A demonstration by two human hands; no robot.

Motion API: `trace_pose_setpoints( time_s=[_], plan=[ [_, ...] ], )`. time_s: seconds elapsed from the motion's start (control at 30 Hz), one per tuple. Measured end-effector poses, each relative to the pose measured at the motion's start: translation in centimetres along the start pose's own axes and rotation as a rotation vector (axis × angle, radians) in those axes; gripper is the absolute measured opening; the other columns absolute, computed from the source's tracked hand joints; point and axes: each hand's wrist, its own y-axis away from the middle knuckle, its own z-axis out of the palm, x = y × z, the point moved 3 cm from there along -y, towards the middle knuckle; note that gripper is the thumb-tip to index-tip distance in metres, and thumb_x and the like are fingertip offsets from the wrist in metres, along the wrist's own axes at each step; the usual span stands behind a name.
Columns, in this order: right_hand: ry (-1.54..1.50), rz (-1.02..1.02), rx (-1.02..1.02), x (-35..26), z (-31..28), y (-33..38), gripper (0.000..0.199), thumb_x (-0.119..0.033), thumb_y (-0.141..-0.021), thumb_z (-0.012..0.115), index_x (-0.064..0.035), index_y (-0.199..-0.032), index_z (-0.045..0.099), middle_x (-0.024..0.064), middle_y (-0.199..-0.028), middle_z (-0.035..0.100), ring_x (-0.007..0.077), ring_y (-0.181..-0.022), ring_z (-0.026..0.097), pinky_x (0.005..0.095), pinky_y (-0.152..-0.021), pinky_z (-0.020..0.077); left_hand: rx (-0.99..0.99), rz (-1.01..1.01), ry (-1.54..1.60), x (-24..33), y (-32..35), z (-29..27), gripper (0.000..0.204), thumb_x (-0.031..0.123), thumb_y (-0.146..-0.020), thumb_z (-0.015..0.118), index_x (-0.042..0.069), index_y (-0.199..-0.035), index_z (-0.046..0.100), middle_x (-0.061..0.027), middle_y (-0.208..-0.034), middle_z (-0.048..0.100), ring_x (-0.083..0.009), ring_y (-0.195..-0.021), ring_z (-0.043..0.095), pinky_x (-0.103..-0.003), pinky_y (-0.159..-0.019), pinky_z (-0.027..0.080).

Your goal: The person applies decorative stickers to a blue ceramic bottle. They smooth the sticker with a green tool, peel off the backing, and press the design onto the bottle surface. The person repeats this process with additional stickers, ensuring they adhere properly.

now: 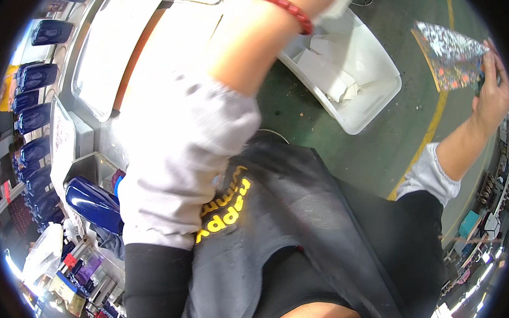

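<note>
1. Right grip (492, 94) is closed on the shiny speckled film (448, 51), pinching its right-hand edge between thumb and fingers.
2. I see the film held out at the far right, over the green floor (368, 37), with the yellow line (437, 117) running behind it.
3. Toward the middle sits the white bin (376, 94), with white scraps (324, 70) inside, well apart from the film.
4. Farther left, the left forearm (261, 42), wearing a red bracelet (285, 5), reaches up past the upper edge; beside its sleeve lies a glossy blue shell (91, 201).
5. I judge that an edge-only pinch could let the film slip, crease or tear if it snags.
6. The left grip is cut off, so I cannot tell its state. Glare and rim distortion leave me unsure whether the film is a sheet or a bag.
</note>
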Motion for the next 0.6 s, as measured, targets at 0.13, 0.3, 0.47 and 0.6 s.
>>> trace_pose_setpoints(
  time_s=[0.13, 0.3, 0.47, 0.6],
  plan=[
    [0.11, 0.081, -0.178, 1.6, -0.4, 1.2, 0.011, -0.005, -0.098, 0.065, 0.0043, -0.102, 0.068, 0.0131, -0.13, 0.066, 0.0211, -0.117, 0.063, 0.033, -0.102, 0.0485, -0.467, -0.144, 0.273, 0.4, 4.0, 5.6, 0.06, 0.035, -0.089, 0.069, -0.002, -0.134, 0.054, -0.0308, -0.119, 0.064, -0.0439, -0.114, 0.063, -0.046, -0.099, 0.051],
    [-0.103, -0.088, -0.572, -3.9, 7.8, 1.5, 0.009, -0.004, -0.093, 0.068, 0.0009, -0.089, 0.062, 0.0123, -0.128, 0.062, 0.0238, -0.118, 0.06, 0.0354, -0.1, 0.0465, -0.608, -0.049, 0.302, -0.9, 4.6, -0.9, 0.076, 0.039, -0.083, 0.077, 0.003, -0.145, 0.05, -0.0309, -0.131, 0.056, -0.043, -0.126, 0.052, -0.044, -0.107, 0.043],
    [-0.365, -0.457, -0.736, -15.7, 16.0, -0.7, 0.007, -0.001, -0.086, 0.068, 0.0009, -0.086, 0.062, 0.0145, -0.125, 0.063, 0.0248, -0.105, 0.064, 0.0332, -0.088, 0.0482, -0.431, 0.086, 0.175, -2.9, 1.1, -11.1, 0.09, 0.048, -0.078, 0.083, 0.008, -0.149, 0.045, -0.023, -0.129, 0.061, -0.0324, -0.109, 0.064, -0.044, -0.091, 0.052],
    [-0.518, -0.69, -0.696, -24.0, 20.5, -2.3, 0.013, -0.008, -0.09, 0.07, 0.0002, -0.085, 0.062, 0.0125, -0.119, 0.064, 0.0235, -0.107, 0.061, 0.0311, -0.087, 0.0476, -0.398, -0.023, 0.256, -3.2, 0.2, -19.4, 0.072, 0.047, -0.083, 0.075, 0.005, -0.137, 0.054, -0.0262, -0.12, 0.063, -0.0368, -0.114, 0.061, -0.042, -0.096, 0.049]
  ],
)
